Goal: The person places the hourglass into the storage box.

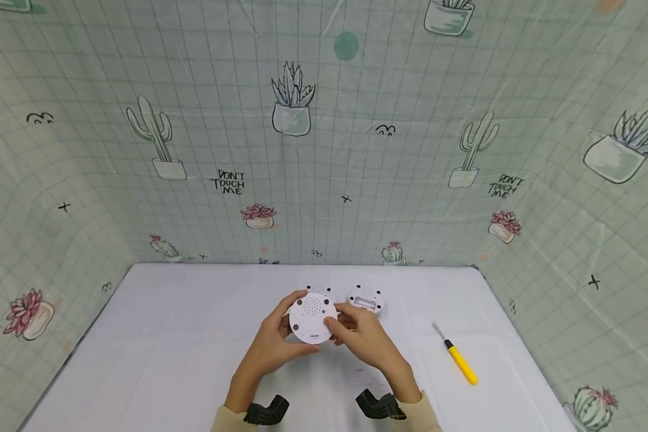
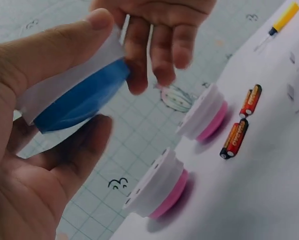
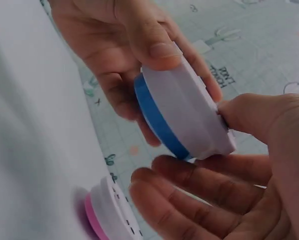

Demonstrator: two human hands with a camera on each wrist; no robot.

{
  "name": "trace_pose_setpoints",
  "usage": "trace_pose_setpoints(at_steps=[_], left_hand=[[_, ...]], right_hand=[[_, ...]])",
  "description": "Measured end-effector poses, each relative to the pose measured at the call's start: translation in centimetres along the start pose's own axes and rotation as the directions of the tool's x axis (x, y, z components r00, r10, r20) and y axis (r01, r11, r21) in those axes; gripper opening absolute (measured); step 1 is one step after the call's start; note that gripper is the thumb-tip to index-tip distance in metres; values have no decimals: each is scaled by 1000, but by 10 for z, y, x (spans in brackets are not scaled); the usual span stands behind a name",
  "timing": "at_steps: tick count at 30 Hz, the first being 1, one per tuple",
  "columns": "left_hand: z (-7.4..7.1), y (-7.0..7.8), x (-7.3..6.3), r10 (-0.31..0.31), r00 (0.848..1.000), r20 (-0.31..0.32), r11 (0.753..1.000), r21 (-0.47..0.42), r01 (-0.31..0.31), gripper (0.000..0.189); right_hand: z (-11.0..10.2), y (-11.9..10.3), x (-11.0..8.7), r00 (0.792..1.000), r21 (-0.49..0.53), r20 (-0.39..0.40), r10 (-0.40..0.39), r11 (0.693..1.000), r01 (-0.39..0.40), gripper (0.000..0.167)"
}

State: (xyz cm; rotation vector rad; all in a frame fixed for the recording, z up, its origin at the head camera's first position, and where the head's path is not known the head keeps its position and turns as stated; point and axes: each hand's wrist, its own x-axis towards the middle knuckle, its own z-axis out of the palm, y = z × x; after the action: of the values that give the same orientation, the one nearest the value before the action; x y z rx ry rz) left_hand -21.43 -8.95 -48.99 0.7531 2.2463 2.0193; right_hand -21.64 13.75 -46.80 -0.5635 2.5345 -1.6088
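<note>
A round white device (image 1: 312, 327) with a blue underside is held up over the table, its back with speaker holes and small dark feet facing me. My left hand (image 1: 269, 345) grips its rim between thumb and fingers. At the right edge my right hand (image 1: 366, 337) pinches it, the thumb (image 3: 244, 116) on the back and fingers beneath. The blue part (image 2: 84, 100) shows in both wrist views. Behind stand two similar white devices with pink undersides, one (image 1: 371, 298) showing an open recess in its back, the other (image 1: 320, 290) partly hidden by the held one.
A screwdriver (image 1: 459, 358) with a yellow handle lies to the right on the white table (image 1: 183, 336). In the left wrist view, several red and black batteries (image 2: 234, 138) lie near the pink devices. A patterned cloth (image 1: 324, 162) hangs behind the table.
</note>
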Motion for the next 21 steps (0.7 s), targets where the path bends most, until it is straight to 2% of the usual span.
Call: trace_pose_setpoints(at_steps=[4,6,9,11,13,21], left_hand=[[-1,3,3,7,1000,8,1000,-10,-6,104],[-2,3,4,6,1000,7,1000,-1,-6,104],[-3,4,2,-15,1000,-8,1000,13,15,104],[-3,3,1,-27,999,-18,999,22,28,103],[-3,3,0,-40,999,-26,999,28,40,102],[-5,3,-1,-13,1000,-3,1000,13,13,98]], right_hand=[[0,-5,0,991,-100,-95,-96,991,86,42],[1,-7,0,974,-165,-146,-175,975,150,44],[4,-9,0,939,-261,-170,-299,933,250,43],[6,-10,0,917,-312,-159,-366,900,305,37],[7,-11,-1,904,-331,-126,-408,877,350,32],[10,-12,-1,853,-352,-4,-522,799,488,21]])
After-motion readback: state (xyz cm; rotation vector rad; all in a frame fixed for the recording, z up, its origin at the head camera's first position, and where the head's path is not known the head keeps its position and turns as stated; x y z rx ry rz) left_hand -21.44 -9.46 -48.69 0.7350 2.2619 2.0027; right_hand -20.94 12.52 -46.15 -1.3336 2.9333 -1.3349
